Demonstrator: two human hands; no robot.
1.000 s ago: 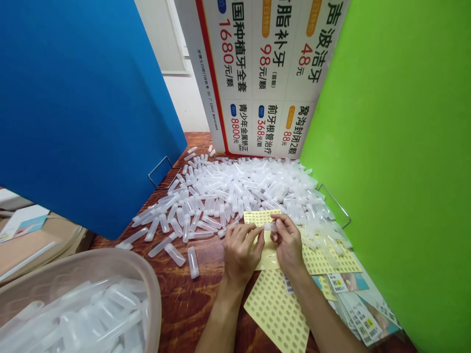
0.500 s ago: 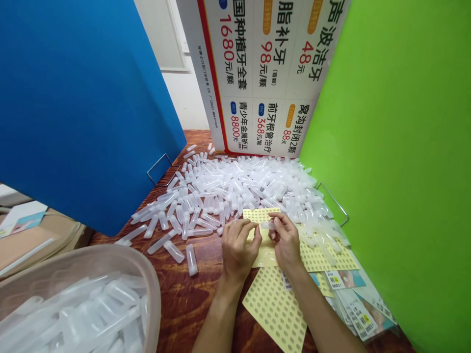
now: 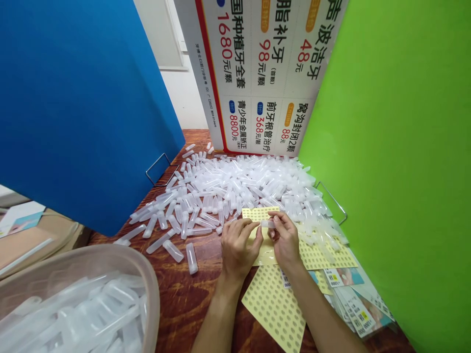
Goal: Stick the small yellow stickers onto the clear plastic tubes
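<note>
your right hand (image 3: 287, 241) pinching 1 plastic tube (image 3: 267, 224), left hand (image 3: 238, 247) by its end, can't tell if that's gripping, yellow sheet (image 3: 267, 252) underneath

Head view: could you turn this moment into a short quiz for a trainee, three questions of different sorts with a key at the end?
1. Multiple choice. What does the right hand hold?
A) a card
B) a tube
C) a wire foot

2. True or false. In the picture, the blue panel stands to the left of the green panel.

3. Short answer. What covers the yellow sheet that lies lowest in the picture?

Key:
1. B, a tube.
2. True.
3. Rows of small grey marks.
</note>
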